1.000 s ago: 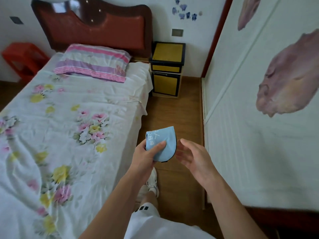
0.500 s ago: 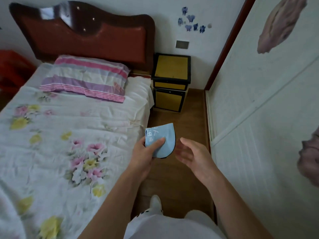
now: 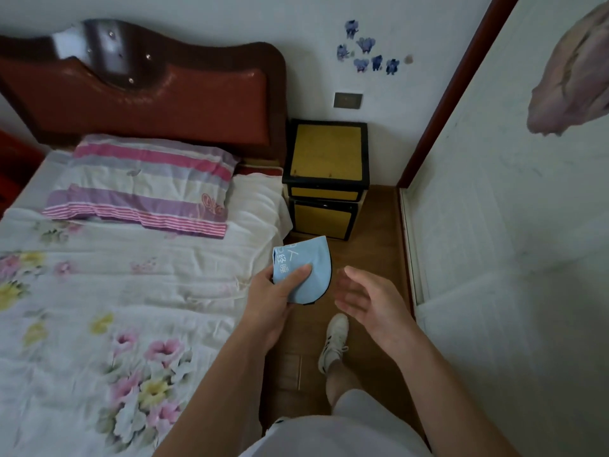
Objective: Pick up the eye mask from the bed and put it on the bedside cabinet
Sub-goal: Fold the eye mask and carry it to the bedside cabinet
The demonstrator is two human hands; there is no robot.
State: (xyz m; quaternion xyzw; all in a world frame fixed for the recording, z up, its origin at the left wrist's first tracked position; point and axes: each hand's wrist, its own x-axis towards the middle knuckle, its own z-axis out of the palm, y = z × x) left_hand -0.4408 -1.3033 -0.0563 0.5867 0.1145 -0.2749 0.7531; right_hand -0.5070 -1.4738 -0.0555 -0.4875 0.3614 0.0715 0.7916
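Observation:
My left hand (image 3: 268, 300) grips a folded light-blue eye mask (image 3: 311, 272) with a black edge and white lettering, thumb on its front. It hangs over the wooden floor just off the bed's right edge. My right hand (image 3: 369, 300) is beside the mask, palm turned toward it, fingers apart, holding nothing. The bedside cabinet (image 3: 326, 153), yellow with black trim, stands ahead against the wall, a short way beyond the mask. The bed (image 3: 115, 275) with a floral sheet lies to the left.
A striped pink and purple pillow (image 3: 145, 183) lies by the red headboard (image 3: 158, 103). A white wardrobe wall (image 3: 514, 242) bounds the narrow floor strip on the right. My white shoe (image 3: 334, 341) stands on the floor below the hands.
The view has advanced toward the cabinet, which now looks larger and nearer. My left hand still holds the mask and the right stays beside it.

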